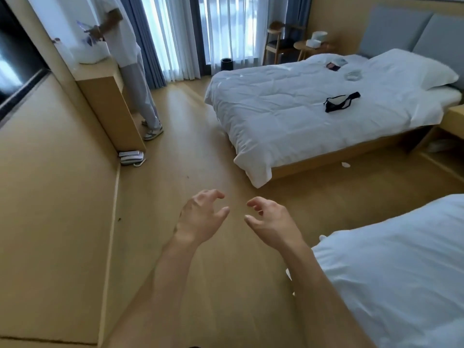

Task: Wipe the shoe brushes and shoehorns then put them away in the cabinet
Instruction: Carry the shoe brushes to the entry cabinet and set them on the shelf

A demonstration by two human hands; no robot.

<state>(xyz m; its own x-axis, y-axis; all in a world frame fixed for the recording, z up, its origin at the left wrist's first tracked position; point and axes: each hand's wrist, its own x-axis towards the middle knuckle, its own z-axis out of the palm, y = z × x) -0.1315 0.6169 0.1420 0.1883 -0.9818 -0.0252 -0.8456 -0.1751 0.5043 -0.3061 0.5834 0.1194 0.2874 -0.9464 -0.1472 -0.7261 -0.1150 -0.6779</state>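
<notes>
Since neither brushes nor shoehorns show anywhere near the far bed [288, 116], we hold our left hand [200, 217] and right hand [270, 222] empty before it, fingers loosely curled and apart, probably readied for reaching.

Both hands, left [200, 217] and right [272, 222], are held empty over the floor [190, 156], fingers loosely curled. A bed [288, 116] is seen beyond.
</notes>
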